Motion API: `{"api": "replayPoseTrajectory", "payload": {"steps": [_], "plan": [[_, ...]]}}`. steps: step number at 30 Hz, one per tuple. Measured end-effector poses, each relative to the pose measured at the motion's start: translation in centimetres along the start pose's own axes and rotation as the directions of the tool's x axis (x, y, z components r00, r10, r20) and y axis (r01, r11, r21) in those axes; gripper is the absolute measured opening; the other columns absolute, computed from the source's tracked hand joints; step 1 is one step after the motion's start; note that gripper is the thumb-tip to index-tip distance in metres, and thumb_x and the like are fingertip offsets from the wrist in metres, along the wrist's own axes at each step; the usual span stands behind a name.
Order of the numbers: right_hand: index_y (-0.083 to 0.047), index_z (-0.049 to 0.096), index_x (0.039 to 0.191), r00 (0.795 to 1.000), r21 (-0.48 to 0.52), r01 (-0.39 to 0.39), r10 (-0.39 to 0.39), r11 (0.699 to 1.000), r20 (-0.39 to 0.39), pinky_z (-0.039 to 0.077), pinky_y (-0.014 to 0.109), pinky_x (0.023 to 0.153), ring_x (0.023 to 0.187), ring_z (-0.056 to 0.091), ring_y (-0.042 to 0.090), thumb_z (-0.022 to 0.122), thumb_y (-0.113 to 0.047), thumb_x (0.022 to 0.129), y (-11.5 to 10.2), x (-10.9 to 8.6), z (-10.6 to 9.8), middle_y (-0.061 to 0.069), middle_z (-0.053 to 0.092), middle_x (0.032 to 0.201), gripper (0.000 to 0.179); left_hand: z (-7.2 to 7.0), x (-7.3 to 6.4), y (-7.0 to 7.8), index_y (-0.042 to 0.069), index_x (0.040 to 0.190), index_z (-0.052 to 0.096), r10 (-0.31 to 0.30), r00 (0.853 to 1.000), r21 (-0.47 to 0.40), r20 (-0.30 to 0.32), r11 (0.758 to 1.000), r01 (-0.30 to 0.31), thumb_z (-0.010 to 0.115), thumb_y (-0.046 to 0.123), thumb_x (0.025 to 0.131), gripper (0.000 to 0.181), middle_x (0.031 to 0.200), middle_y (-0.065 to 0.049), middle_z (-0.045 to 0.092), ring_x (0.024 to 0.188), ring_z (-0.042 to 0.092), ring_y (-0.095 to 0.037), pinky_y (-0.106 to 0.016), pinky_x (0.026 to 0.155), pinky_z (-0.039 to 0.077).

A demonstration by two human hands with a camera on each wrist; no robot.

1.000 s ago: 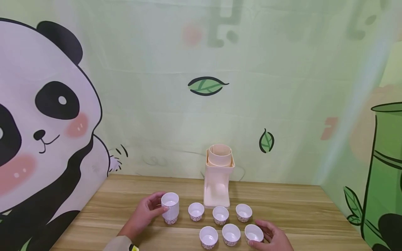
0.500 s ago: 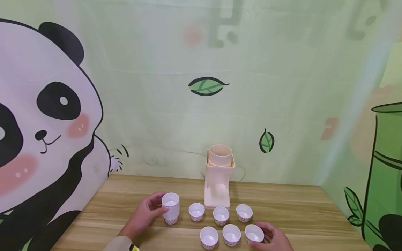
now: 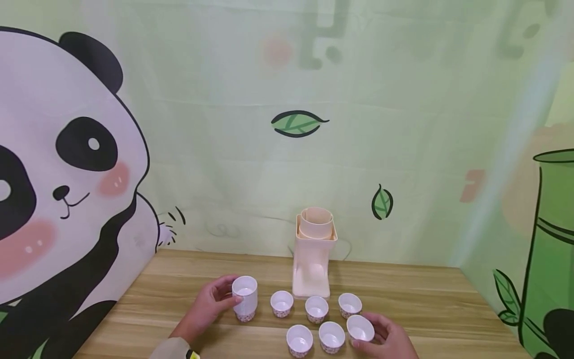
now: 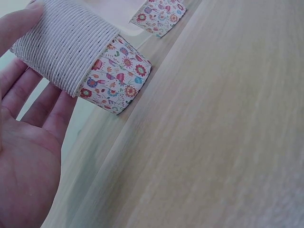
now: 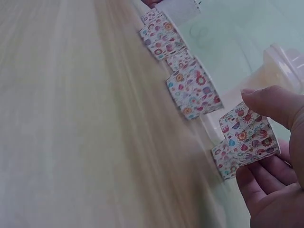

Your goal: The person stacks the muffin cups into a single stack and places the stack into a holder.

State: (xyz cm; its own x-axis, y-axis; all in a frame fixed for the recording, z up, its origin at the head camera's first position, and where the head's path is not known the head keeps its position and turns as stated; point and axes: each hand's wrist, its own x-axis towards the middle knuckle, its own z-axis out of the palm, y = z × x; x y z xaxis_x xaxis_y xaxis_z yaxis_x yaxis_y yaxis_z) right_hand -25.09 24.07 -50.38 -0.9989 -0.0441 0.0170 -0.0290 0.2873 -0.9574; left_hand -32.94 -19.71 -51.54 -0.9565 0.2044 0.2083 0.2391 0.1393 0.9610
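Observation:
My left hand (image 3: 214, 302) holds a tall stack of nested paper baking cups (image 3: 245, 298), thumb on the near side and fingers behind. In the left wrist view, layered white rims ring the stack (image 4: 71, 47), and only its lowest cup shows a floral print. At the front right, my right hand (image 3: 388, 338) pinches a single floral paper cup (image 3: 360, 327) between thumb and fingers. The right wrist view shows this cup (image 5: 249, 135) raised off the table, mouth up and slightly tilted. It overlaps the cup behind it there.
Three cups stand in a back row, including the left one (image 3: 281, 304) and right one (image 3: 350, 305). Two more, among them the front-left cup (image 3: 299, 341), stand nearer. Behind them is a pink dispenser-like stand (image 3: 311, 259), close to the panda-printed backdrop (image 3: 224, 149).
My right hand has lifted its cup slightly and shifted it left, toward the back-right cup. The left hand and its stack have stayed in place. The head view has shifted a little.

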Motion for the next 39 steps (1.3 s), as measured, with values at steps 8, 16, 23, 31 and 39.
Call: {"api": "replayPoseTrajectory", "payload": {"steps": [8,16,23,31,39], "plan": [[0.011,0.057,0.133,0.997,0.007,0.073,-0.073,0.997,-0.005,0.057,0.021,0.090,0.106,0.067,0.004,0.091,-0.009,0.074,-1.2,-0.2,0.6,0.025,0.067,0.128,0.070,0.0,0.0,0.0,-0.001,0.140,0.056,0.001,1.000,0.004,0.001,1.000,-0.001,0.079,0.014,0.089,0.058,0.133,-0.023,0.065,0.121,0.063,-0.021,-0.017,0.099,0.050],[0.008,0.059,0.133,0.997,0.071,0.080,-0.079,0.994,-0.021,0.058,0.023,0.092,0.108,0.067,0.007,0.092,-0.004,0.072,-2.1,0.2,1.7,0.025,0.065,0.132,0.070,0.0,0.0,0.1,-0.001,0.140,0.056,0.006,1.000,0.005,0.000,1.000,-0.006,0.079,0.014,0.089,0.058,0.133,-0.023,0.065,0.121,0.064,-0.021,-0.017,0.099,0.050],[0.007,0.059,0.134,0.997,0.079,0.076,-0.076,0.994,-0.001,0.058,0.022,0.091,0.112,0.068,0.017,0.093,-0.009,0.071,-3.1,0.5,2.4,0.023,0.065,0.133,0.074,0.0,0.0,0.2,-0.002,0.140,0.056,0.001,1.000,-0.002,0.001,1.000,-0.001,0.079,0.014,0.088,0.059,0.132,-0.023,0.065,0.122,0.063,-0.023,-0.018,0.100,0.050],[0.009,0.056,0.137,0.995,0.139,0.087,-0.092,0.986,0.031,0.056,0.021,0.093,0.111,0.068,0.016,0.091,-0.006,0.073,-3.8,0.8,3.1,0.024,0.063,0.136,0.075,0.0,0.0,0.2,-0.001,0.140,0.056,-0.007,1.000,0.001,0.005,1.000,0.007,0.079,0.015,0.089,0.059,0.133,-0.023,0.065,0.121,0.064,-0.020,-0.018,0.099,0.050],[0.008,0.059,0.133,0.990,0.147,0.119,-0.128,0.982,0.051,0.058,0.022,0.091,0.108,0.069,0.018,0.091,-0.007,0.074,-4.7,1.0,4.1,0.023,0.066,0.130,0.069,-0.1,0.0,0.2,-0.001,0.141,0.055,-0.004,1.000,-0.008,0.011,1.000,0.004,0.079,0.015,0.090,0.059,0.133,-0.023,0.065,0.117,0.065,-0.013,-0.018,0.098,0.050]]}}
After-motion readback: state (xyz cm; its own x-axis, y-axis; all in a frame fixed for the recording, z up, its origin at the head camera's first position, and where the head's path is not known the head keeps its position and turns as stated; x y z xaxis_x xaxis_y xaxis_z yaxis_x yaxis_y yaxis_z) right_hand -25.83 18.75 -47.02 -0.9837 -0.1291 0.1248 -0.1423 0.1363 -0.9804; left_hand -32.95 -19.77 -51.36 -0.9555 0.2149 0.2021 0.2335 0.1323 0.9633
